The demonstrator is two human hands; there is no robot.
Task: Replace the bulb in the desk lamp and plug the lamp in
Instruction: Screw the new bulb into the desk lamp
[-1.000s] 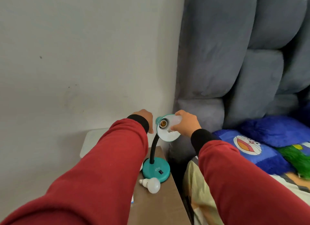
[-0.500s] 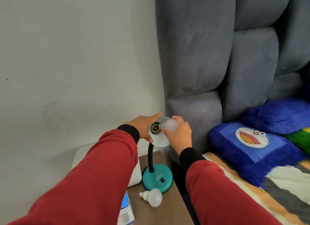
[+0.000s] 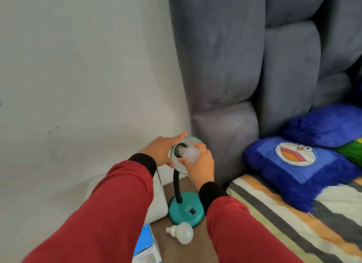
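My right hand [image 3: 199, 164] has fingers clamped on the white bulb [image 3: 190, 154] at the lamp shade [image 3: 181, 165]; left hand [image 3: 163, 151], fingers spread, braces the shade; spare bulb [image 3: 183, 235] on the brown nightstand [image 3: 194, 251], grey headboard [image 3: 244, 66] far right.

Teal lamp base [image 3: 186, 211], black neck [image 3: 176, 186], white bulbs [image 3: 183, 233], red sleeves [image 3: 109, 210], grey headboard [image 3: 244, 57], blue cartoon-cat pillow [image 3: 297, 170], striped sheet [image 3: 293, 219], brown desk [image 3: 172, 249].
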